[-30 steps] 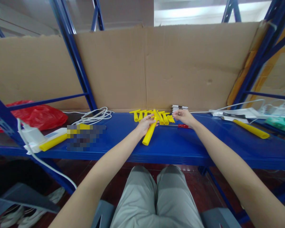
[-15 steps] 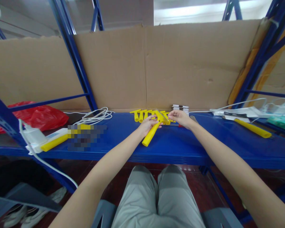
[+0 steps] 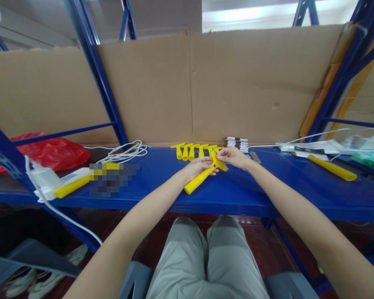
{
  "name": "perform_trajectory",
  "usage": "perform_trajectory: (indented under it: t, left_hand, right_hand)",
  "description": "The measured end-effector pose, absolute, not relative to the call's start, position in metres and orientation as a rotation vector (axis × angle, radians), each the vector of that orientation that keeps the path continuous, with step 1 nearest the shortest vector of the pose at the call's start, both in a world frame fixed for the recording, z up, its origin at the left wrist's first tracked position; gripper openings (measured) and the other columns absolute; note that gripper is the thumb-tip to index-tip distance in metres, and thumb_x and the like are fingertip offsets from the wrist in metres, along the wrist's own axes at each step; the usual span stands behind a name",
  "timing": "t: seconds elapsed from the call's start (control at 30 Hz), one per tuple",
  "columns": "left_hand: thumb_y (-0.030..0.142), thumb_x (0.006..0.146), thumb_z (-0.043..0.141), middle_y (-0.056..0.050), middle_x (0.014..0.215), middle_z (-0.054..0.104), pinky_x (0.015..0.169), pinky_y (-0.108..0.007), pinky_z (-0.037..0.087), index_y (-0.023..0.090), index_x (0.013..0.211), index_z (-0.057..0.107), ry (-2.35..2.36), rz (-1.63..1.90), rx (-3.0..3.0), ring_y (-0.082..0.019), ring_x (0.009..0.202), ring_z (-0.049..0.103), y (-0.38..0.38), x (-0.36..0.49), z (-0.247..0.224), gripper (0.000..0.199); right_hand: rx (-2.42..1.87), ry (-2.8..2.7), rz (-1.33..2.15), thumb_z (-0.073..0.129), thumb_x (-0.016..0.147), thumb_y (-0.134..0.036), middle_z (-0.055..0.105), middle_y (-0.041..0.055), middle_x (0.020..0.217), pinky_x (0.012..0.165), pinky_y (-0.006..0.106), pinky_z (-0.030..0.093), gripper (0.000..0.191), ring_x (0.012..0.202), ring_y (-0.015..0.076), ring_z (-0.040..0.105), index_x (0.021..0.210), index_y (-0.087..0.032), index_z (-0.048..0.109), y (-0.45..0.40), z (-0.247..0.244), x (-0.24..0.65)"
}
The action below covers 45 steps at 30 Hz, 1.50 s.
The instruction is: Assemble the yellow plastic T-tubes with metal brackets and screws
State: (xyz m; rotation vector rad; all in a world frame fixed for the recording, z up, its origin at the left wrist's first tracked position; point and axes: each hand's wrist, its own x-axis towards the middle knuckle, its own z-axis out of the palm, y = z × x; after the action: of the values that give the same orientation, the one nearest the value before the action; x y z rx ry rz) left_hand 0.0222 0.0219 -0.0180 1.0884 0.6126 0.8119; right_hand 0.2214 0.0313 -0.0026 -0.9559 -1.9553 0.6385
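A yellow scraper-like tool (image 3: 200, 180) with a round handle and a wider head is held over the blue table. My left hand (image 3: 199, 167) is wrapped round it just below the head. The fingers of my right hand (image 3: 232, 157) are pinched at the top of the head; anything small between them is hidden. Behind my hands stands a row of several yellow T-shaped pieces (image 3: 185, 153). A stack of small white and black packs (image 3: 237, 143) lies at the back, and a flat grey strip (image 3: 255, 157) is right of my right hand.
The blue table (image 3: 162, 182) backs onto a cardboard wall (image 3: 237, 83). At the left are a red plastic bag (image 3: 56, 151), a coiled white cable (image 3: 127, 153) and a yellow handle (image 3: 71, 186). Another yellow handle (image 3: 333, 168) lies at the right. Blue posts rise on both sides.
The yellow tool has turned and moved slightly nearer to me, its head now lower. My right hand has come in from beside the head to touch it.
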Motion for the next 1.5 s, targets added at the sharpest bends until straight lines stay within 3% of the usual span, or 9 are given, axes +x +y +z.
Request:
perform_trajectory:
  t: [0.43,1.23,1.5]
  left_hand:
    - [-0.008,0.077,0.053,-0.010,0.086,0.067,0.082,-0.047,0.056,0.011,0.103,0.050,0.588,0.794,1.101,-0.024,0.075,0.072,0.016,0.023,-0.015,0.032]
    - [-0.007,0.075,0.058,-0.009,0.084,0.067,0.070,-0.037,0.059,0.011,0.095,0.052,0.553,0.766,1.119,-0.024,0.076,0.072,0.022,0.024,-0.021,0.028]
    - [-0.005,0.075,0.061,-0.006,0.083,0.066,0.064,-0.032,0.058,0.013,0.093,0.052,0.613,0.820,1.193,-0.021,0.071,0.072,0.018,0.026,-0.019,0.027]
  right_hand:
    - [-0.930,-1.958,0.584,0.069,0.067,-0.046,0.066,0.0039,0.074,0.073,0.033,0.048,0.028,0.071,0.0168,0.060,0.072,-0.019,0.064,0.029,-0.002,0.217]
    - [-0.971,-2.012,0.344,0.065,0.072,-0.035,0.064,0.0037,0.077,0.074,0.034,0.046,0.016,0.074,0.0177,0.057,0.070,-0.020,0.058,0.035,-0.008,0.216]
    - [-0.951,-1.890,0.634,0.071,0.068,-0.036,0.064,0.0040,0.081,0.075,0.035,0.051,0.026,0.074,0.0168,0.060,0.083,-0.021,0.055,0.038,-0.014,0.213]
